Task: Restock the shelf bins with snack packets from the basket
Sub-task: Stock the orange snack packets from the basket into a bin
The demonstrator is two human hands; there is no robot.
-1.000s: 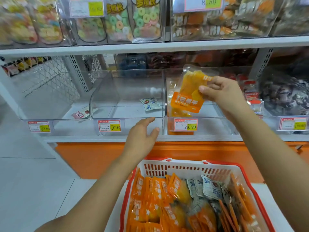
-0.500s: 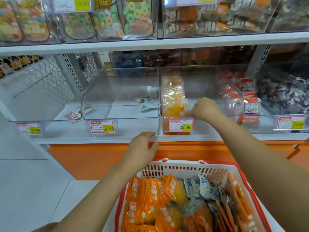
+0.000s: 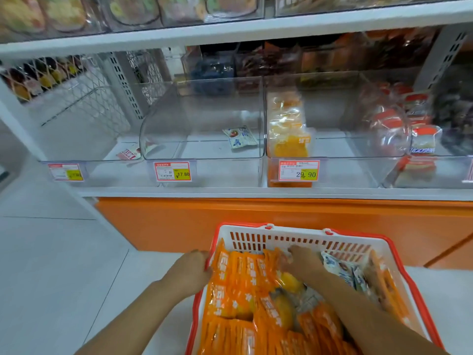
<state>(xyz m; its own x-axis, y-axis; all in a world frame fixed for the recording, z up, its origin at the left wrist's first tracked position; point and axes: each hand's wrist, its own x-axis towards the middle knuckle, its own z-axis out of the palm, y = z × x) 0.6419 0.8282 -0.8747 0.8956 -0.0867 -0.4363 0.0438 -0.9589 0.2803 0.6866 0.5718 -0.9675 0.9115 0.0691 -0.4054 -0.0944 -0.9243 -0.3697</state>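
A white basket with a red rim [image 3: 358, 235] sits low in the middle, packed with orange snack packets [image 3: 238, 285] and a few white-blue packets [image 3: 337, 267]. My left hand [image 3: 190, 271] is at the basket's left rim, its fingers curled against it. Inside the basket, my right hand [image 3: 304, 262] is down among the packets near the far wall. Its fingertips are blurred and buried, so any grip is unclear. On the shelf, the clear bin tagged 29.90 [image 3: 332, 172] holds orange packets [image 3: 289, 139] standing at its left side.
The clear bin tagged 17.80 [image 3: 204, 172] holds one white-blue packet [image 3: 239, 138]. A red-white packet [image 3: 128, 153] lies in the bin to its left. Red-topped packets [image 3: 422, 139] fill the bin at far right. An orange base panel [image 3: 179, 221] runs under the shelf.
My right hand left the orange packet in the 29.90 bin and dropped into the basket. My left hand came down from the shelf edge to the basket's left rim.
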